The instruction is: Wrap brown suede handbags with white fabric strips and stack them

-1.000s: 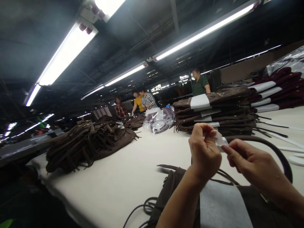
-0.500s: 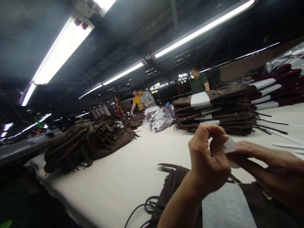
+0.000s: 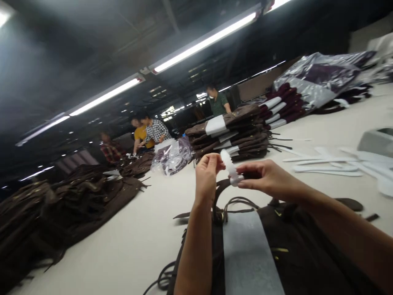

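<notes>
My left hand (image 3: 206,177) pinches the upper left side of a small curled white strip (image 3: 229,166). From the other side, my right hand (image 3: 266,180) has its thumb and fingers closed on the strip's lower end. Beneath both hands lies a dark brown bag (image 3: 302,250) with gold-coloured fittings. A pale grey-white sheet (image 3: 250,250) covers part of it. A brown strap (image 3: 218,192) loops up from the bag close to the strip; whether the strip goes round it I cannot tell.
Brown bags are stacked (image 3: 245,139) with white bands beyond my hands, beside maroon ones (image 3: 285,104). Loose white strips (image 3: 328,162) and a grey object (image 3: 377,141) lie right. Another brown pile (image 3: 76,205) is left, near a plastic-wrapped bundle (image 3: 173,155). Several people stand across the table (image 3: 123,237).
My view has swung right, bringing the loose white strips into sight. My hands have moved away from me and slightly apart, and more of the white strip shows between them.
</notes>
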`<control>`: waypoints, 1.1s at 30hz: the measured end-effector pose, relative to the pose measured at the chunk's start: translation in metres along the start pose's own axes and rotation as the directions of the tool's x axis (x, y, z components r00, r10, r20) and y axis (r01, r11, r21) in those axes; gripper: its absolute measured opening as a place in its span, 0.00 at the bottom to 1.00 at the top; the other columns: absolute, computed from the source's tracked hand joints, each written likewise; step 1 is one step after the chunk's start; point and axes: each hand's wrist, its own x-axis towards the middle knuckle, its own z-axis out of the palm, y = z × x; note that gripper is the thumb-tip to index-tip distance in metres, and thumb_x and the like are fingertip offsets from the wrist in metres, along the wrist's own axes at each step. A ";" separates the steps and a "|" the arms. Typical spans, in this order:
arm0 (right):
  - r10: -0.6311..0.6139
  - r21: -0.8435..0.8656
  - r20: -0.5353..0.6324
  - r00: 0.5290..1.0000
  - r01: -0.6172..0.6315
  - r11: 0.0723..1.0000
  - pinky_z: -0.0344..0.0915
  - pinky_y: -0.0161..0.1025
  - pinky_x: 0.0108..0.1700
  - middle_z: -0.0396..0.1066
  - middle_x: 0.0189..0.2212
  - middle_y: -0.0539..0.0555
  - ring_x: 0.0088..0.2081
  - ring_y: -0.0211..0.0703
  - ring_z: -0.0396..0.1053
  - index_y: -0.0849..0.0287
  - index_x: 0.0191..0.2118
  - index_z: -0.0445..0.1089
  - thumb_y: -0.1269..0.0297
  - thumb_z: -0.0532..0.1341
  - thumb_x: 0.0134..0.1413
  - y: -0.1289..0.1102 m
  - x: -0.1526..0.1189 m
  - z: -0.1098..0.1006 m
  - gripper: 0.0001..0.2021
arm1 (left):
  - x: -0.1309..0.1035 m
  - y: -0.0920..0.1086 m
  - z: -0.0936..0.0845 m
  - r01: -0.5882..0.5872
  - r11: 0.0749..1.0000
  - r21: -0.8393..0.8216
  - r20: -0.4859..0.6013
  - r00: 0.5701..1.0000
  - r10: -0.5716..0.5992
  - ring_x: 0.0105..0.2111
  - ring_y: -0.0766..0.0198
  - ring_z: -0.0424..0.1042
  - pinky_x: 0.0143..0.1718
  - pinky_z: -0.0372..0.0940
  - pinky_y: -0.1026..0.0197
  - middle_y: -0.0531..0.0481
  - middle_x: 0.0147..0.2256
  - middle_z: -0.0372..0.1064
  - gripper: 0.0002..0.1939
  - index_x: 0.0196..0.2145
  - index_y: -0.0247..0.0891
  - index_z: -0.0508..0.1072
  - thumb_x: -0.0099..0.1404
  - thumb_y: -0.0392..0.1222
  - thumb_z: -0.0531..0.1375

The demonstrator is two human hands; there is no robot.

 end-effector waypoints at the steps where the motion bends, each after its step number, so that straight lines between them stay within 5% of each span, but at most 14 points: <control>1: 0.009 0.042 -0.003 1.000 -0.009 0.999 0.70 0.47 0.51 0.77 0.41 0.55 0.44 0.51 0.74 0.59 0.44 0.78 0.58 0.69 0.47 0.000 0.002 -0.001 0.17 | 0.002 -0.001 -0.002 0.036 0.999 0.039 0.044 0.998 -0.037 0.29 0.66 0.69 0.36 0.66 0.63 0.49 0.30 0.69 0.22 0.35 0.34 0.71 0.60 0.59 0.62; 6: 0.006 0.182 -0.034 0.999 0.000 0.983 0.66 0.48 0.55 0.76 0.44 0.56 0.48 0.49 0.72 0.61 0.43 0.76 0.60 0.70 0.46 0.005 0.008 -0.001 0.17 | -0.004 0.014 -0.009 0.012 0.983 0.182 0.295 0.953 -0.066 0.39 0.55 0.74 0.43 0.68 0.55 0.40 0.36 0.74 0.32 0.39 0.33 0.76 0.66 0.66 0.49; 10: 0.029 0.267 -0.060 0.998 -0.012 0.964 0.69 0.44 0.50 0.75 0.43 0.56 0.45 0.46 0.73 0.62 0.43 0.75 0.60 0.70 0.45 0.011 0.007 0.003 0.18 | -0.010 0.025 -0.010 -0.132 0.953 0.271 0.476 0.880 -0.013 0.45 0.55 0.71 0.46 0.67 0.58 0.42 0.44 0.72 0.17 0.38 0.37 0.78 0.62 0.54 0.63; 14: 0.038 0.210 -0.055 0.998 -0.025 0.977 0.69 0.39 0.42 0.75 0.36 0.54 0.39 0.43 0.73 0.63 0.44 0.73 0.59 0.69 0.47 0.008 0.006 0.004 0.19 | -0.009 0.020 -0.007 -0.249 0.912 0.325 0.332 0.933 0.136 0.37 0.60 0.71 0.40 0.66 0.61 0.47 0.35 0.71 0.11 0.31 0.37 0.77 0.63 0.48 0.63; 20: -0.097 -0.007 -0.102 0.990 0.096 0.995 0.67 0.38 0.42 0.75 0.37 0.54 0.39 0.44 0.71 0.61 0.40 0.77 0.53 0.63 0.56 0.002 0.004 0.008 0.15 | -0.013 0.013 0.005 -0.299 0.871 0.391 0.222 0.948 0.226 0.31 0.64 0.67 0.36 0.63 0.62 0.50 0.29 0.68 0.11 0.28 0.38 0.72 0.66 0.45 0.60; 27: -0.191 -0.282 -0.201 0.961 0.130 0.951 0.67 0.39 0.41 0.77 0.32 0.52 0.36 0.45 0.73 0.59 0.36 0.78 0.58 0.63 0.56 0.002 0.000 0.012 0.10 | -0.031 0.019 0.024 -0.548 0.683 0.483 0.262 0.835 0.484 0.33 0.64 0.68 0.37 0.63 0.63 0.51 0.31 0.67 0.10 0.25 0.38 0.69 0.65 0.37 0.59; 33: -0.129 -0.447 -0.167 0.977 0.042 0.893 0.68 0.42 0.47 0.78 0.41 0.52 0.42 0.49 0.75 0.53 0.45 0.77 0.64 0.66 0.52 0.013 0.003 0.008 0.13 | -0.009 -0.004 0.009 -0.226 0.930 0.291 -0.024 0.970 0.243 0.27 0.68 0.64 0.32 0.61 0.65 0.53 0.26 0.67 0.11 0.29 0.36 0.72 0.63 0.46 0.61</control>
